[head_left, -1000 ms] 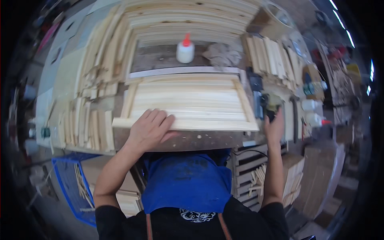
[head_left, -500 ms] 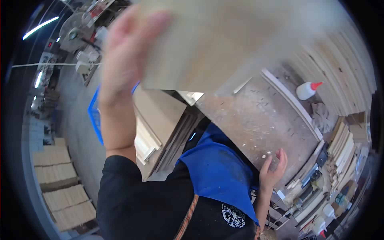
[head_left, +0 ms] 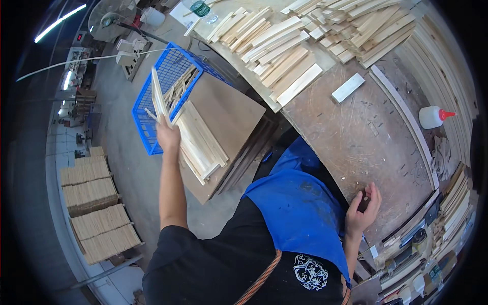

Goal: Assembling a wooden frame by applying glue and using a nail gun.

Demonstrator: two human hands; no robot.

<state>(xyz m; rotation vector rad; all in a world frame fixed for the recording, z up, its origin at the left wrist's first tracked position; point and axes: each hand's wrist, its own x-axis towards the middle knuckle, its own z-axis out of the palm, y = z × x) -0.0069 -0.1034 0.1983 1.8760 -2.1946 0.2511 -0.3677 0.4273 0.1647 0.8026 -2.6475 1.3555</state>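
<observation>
My left hand is stretched out to the left, closed on a thin pale wooden panel seen nearly edge-on. The panel tilts up beside a blue plastic crate that holds wood strips. Right of this hand, pale wooden pieces lie stacked on a brown board pile. My right hand rests at the near edge of the brown workbench, its fingers loosely curved and apart from the thumb, with nothing visible in them. One short pale wood block lies on the bench.
Many wood strips cover the table at the back. A white bottle with a red tip stands beyond a pale curved rail on the bench. Stacks of wood panels stand at far left, and a fan behind.
My left hand has swung the panel from high in front of me down and left to the crate. My right hand stays by the bench edge. The wood strips at the back now show.
</observation>
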